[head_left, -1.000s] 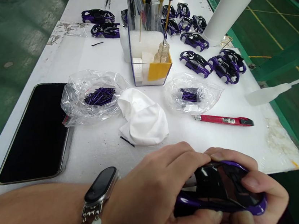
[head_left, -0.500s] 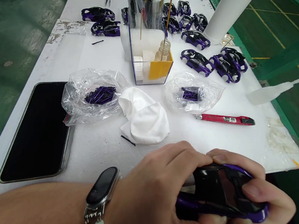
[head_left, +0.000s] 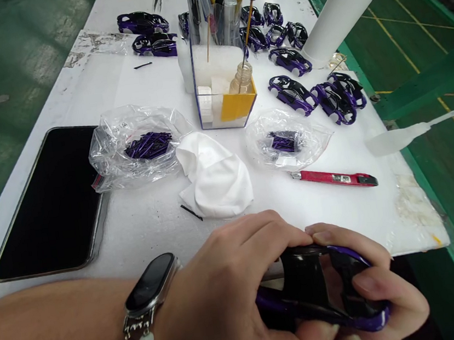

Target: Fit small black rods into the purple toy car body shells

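Low in the view, a glossy purple and black toy car body (head_left: 307, 284) is held between both hands, tilted toward the camera. My left hand (head_left: 228, 285), with a watch and bead bracelet at its wrist, grips the near end from the left. Around the other end curl the fingers of my right hand (head_left: 390, 288), its thumb resting on the dark top. Parts of the body are hidden under the fingers. Just beyond the hands lies a crumpled white cloth (head_left: 217, 179), with a thin black strip (head_left: 191, 213) at its left edge.
Two plastic bags (head_left: 140, 172) (head_left: 310, 146) hold small purple parts. A red utility knife (head_left: 335, 177) lies at the right, a phone (head_left: 44, 203) at the left. Behind stand a clear organiser box (head_left: 229, 117), several car bodies (head_left: 292, 96), a white post (head_left: 350, 6) and a squeeze bottle (head_left: 397, 139).
The car body has tilted slightly and shifted a little left with both hands. The whole table scene has also slid slightly left in view.
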A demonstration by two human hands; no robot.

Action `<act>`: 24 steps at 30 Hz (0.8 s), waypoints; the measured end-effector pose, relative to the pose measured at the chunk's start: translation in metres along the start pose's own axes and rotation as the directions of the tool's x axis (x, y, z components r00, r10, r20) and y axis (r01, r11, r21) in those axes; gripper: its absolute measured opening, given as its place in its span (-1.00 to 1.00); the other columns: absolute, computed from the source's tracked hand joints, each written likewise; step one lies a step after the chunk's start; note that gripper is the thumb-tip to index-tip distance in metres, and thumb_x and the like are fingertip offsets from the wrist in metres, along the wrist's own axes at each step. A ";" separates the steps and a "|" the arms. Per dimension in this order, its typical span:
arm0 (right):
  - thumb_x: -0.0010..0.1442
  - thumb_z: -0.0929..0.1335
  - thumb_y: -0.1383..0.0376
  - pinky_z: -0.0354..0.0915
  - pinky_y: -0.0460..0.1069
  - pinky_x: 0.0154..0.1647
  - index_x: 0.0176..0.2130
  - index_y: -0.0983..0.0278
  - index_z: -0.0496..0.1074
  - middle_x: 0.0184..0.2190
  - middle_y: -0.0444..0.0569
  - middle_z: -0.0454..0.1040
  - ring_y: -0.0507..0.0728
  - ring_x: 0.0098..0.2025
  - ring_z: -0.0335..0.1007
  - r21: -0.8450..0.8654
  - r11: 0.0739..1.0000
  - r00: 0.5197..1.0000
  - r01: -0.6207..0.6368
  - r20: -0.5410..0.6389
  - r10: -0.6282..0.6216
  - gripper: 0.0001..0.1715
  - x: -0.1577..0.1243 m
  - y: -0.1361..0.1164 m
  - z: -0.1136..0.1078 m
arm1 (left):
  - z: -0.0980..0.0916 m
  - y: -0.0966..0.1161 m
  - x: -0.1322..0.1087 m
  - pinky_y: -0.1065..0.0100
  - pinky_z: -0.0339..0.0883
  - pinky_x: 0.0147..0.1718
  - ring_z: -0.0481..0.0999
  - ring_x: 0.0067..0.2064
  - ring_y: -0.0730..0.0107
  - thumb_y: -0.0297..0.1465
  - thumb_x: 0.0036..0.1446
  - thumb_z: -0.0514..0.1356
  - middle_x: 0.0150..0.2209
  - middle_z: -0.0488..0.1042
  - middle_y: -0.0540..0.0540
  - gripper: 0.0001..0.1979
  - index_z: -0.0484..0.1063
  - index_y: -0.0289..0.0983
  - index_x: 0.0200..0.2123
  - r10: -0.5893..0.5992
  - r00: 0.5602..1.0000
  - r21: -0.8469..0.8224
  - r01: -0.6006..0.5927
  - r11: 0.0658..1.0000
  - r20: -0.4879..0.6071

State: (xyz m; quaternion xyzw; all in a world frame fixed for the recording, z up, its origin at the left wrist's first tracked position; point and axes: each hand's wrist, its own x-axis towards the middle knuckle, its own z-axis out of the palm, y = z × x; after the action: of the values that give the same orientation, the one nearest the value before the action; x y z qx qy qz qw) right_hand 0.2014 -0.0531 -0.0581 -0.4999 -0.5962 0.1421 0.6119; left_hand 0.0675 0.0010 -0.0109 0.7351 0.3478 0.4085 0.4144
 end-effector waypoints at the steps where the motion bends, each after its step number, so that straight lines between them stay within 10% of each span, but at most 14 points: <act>1: 0.35 0.31 0.16 0.31 0.11 -0.23 -0.10 0.16 0.21 -0.09 -0.01 0.42 0.22 -0.12 0.38 0.058 0.998 0.996 -0.015 -0.081 0.019 -0.80 0.001 -0.004 0.006 | 0.000 0.000 0.000 0.52 0.47 -0.26 0.57 -0.29 0.49 -0.49 -0.10 0.27 -0.34 0.57 -0.03 -0.73 0.47 -0.40 -0.24 -0.004 1.000 0.001 0.004 1.000 -0.001; 13: 0.34 0.30 0.23 0.39 -0.02 -0.40 -0.08 0.13 0.25 -0.07 -0.02 0.42 0.14 -0.11 0.41 0.183 0.977 0.992 -0.107 -0.041 0.116 -0.85 0.001 -0.007 0.005 | -0.008 0.003 0.003 0.51 0.41 -0.44 0.52 -0.44 0.47 -0.52 -0.30 0.29 -0.42 0.53 0.00 -0.64 0.46 -0.35 -0.29 -0.156 0.986 -0.120 0.162 0.980 0.055; 18: 0.35 0.28 0.19 0.46 0.15 -0.14 0.02 0.13 0.35 0.00 0.05 0.46 0.26 -0.02 0.46 0.106 0.993 0.957 0.054 0.279 -0.082 -0.75 0.039 0.017 -0.021 | -0.019 0.008 0.011 0.49 0.37 -0.58 0.48 -0.52 0.42 -0.43 -0.27 0.32 -0.47 0.52 0.00 -0.65 0.46 -0.28 -0.29 -0.319 0.947 -0.162 0.320 0.934 0.031; 24: 0.29 0.36 0.27 0.35 0.08 0.08 0.06 0.14 0.39 0.00 0.03 0.48 0.19 0.08 0.40 -0.021 0.987 0.910 0.158 0.392 -0.138 -0.66 0.144 0.010 -0.004 | -0.038 0.002 0.022 0.42 0.42 -0.48 0.50 -0.44 0.39 -0.50 -0.30 0.29 -0.40 0.52 -0.05 -0.62 0.46 -0.34 -0.27 0.050 0.976 0.033 -0.044 0.999 -0.211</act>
State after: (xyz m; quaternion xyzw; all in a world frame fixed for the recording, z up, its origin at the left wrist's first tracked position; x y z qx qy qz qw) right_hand 0.2455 0.0605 0.0193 -0.4308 -0.7454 0.1762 0.4771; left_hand 0.0434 0.0310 0.0099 0.7010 0.3783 0.4893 0.3551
